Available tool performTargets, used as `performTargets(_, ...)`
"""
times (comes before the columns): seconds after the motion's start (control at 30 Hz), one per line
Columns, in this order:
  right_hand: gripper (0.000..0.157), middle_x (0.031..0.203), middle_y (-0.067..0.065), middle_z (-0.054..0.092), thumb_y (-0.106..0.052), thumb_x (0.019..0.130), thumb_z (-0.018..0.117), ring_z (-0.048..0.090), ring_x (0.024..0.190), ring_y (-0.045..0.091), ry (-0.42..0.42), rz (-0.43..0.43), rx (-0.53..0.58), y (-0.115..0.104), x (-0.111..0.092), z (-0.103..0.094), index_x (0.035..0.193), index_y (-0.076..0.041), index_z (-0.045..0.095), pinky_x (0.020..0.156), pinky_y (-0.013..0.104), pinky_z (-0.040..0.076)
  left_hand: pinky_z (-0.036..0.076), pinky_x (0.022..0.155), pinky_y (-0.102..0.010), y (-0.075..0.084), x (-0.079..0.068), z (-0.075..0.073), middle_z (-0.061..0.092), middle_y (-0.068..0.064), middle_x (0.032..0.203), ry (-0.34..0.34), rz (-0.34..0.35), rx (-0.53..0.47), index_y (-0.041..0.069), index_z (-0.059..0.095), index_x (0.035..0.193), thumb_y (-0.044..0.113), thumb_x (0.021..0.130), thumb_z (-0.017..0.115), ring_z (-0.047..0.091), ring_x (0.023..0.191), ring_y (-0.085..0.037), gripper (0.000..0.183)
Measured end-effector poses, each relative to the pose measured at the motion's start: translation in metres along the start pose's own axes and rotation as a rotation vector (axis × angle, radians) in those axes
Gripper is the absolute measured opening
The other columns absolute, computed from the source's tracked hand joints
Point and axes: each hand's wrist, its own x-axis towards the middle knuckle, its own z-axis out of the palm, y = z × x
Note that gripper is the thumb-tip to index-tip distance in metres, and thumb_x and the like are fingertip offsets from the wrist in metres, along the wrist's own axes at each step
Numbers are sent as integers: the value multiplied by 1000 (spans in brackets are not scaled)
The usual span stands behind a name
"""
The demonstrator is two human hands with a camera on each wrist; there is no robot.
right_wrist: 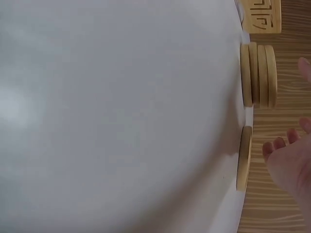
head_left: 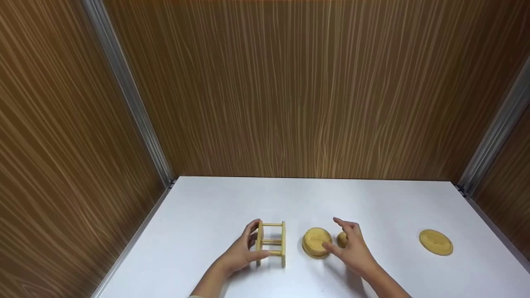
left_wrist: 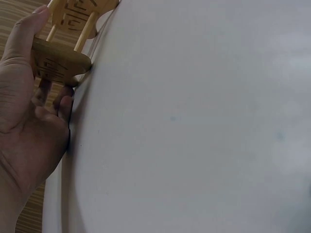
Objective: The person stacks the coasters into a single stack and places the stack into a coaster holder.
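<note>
Your left hand [head_left: 239, 251] grips the wooden rack [head_left: 283, 236], left of the disc stack [head_left: 317, 239]; your right hand [head_left: 352, 251], fingers [head_left: 340, 222] spread wide, hovers above that stack and a single disc [head_left: 341, 239]. An outlying disc [head_left: 436, 242] lies farther right on the worktop [head_left: 290, 198].

A narrow strip of white bench [head_left: 232, 198] separates the wooden coaster rack [head_left: 283, 244], its left side blocked by the left hand [head_left: 240, 253], from a stack of four round wooden coasters [head_left: 317, 241]. A lone coaster [head_left: 341, 240] lies just beside the stack, leaving only a slight gap. The right hand [head_left: 354, 253] obstructs reach from above, though air shows between its fingers and the coasters. Farther right, a broad stretch allows passage up to a flat coaster [head_left: 436, 242]. Behind everything, a wide band runs back to the upright wood-grain wall [head_left: 281, 91].
</note>
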Motion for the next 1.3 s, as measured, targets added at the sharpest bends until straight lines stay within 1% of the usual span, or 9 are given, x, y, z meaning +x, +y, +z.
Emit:
performTargets(0.17, 83, 160, 23, 30, -36, 103, 76, 28, 159, 53, 1, 41, 40, 7, 0, -11, 167, -5, 34, 132, 73, 27, 23, 138, -60, 0, -1, 1, 13, -13, 184, 8, -16, -5, 25, 11, 175, 39, 88, 92, 26, 168, -43, 120)
performTargets(0.37, 82, 160, 24, 30, -32, 103, 76, 26, 158, 53, 9, 64, 47, 18, -1, -22, 167, -2, 34, 133, 73, 24, 23, 139, -57, -1, 0, 1, 14, -13, 184, 6, -11, 2, 23, 11, 175, 38, 88, 92, 27, 168, -42, 120)
performTargets(0.53, 81, 158, 25, 31, -28, 103, 77, 29, 154, 49, 28, 67, 41, 27, -3, -29, 165, 0, 34, 133, 71, 27, 24, 139, -58, -1, 0, 0, 15, -13, 184, -6, -2, -1, 22, 10, 175, 38, 88, 92, 28, 167, -41, 120)
performTargets(0.63, 81, 157, 27, 31, -24, 101, 78, 30, 151, 48, 39, 57, 48, 31, -3, -32, 164, 2, 35, 131, 69, 32, 23, 139, -58, 0, 1, 0, 15, -12, 184, -3, -4, -2, 23, 11, 175, 39, 88, 92, 28, 167, -41, 120)
performTargets(0.77, 86, 155, 30, 30, -21, 98, 83, 30, 151, 52, 40, 55, 43, 36, -2, -36, 164, 4, 34, 131, 68, 34, 23, 139, -58, -1, 0, 0, 14, -13, 184, -3, -6, -6, 23, 10, 175, 37, 89, 91, 28, 167, -41, 119)
performTargets(0.9, 94, 155, 33, 29, -20, 93, 88, 29, 153, 59, 30, 55, 9, 41, 0, -40, 165, 6, 32, 132, 68, 31, 24, 139, -58, -1, 1, 1, 13, -13, 184, 0, -9, 4, 23, 10, 175, 38, 89, 92, 28, 167, -41, 120)
performTargets(1.1, 108, 158, 33, 28, -30, 87, 93, 31, 153, 63, 3, 69, -72, 48, 1, -45, 167, 1, 29, 130, 72, 31, 21, 139, -60, -2, 0, 0, 10, -14, 184, -5, -4, -3, 23, 9, 175, 37, 88, 92, 25, 168, -43, 121)
performTargets(1.23, 111, 157, 34, 28, -27, 85, 96, 33, 154, 62, -18, 63, -72, 51, 2, -45, 167, 3, 28, 132, 62, 31, 21, 139, -60, -2, 0, 0, 11, -14, 184, -3, -3, 2, 22, 9, 175, 37, 88, 92, 25, 168, -43, 121)
performTargets(1.3, 111, 156, 35, 30, -23, 84, 96, 38, 153, 60, -22, 48, -68, 52, 2, -44, 167, 5, 29, 132, 58, 32, 21, 139, -60, -1, 0, 0, 12, -14, 184, 2, -6, 8, 22, 10, 175, 37, 88, 92, 26, 168, -43, 121)
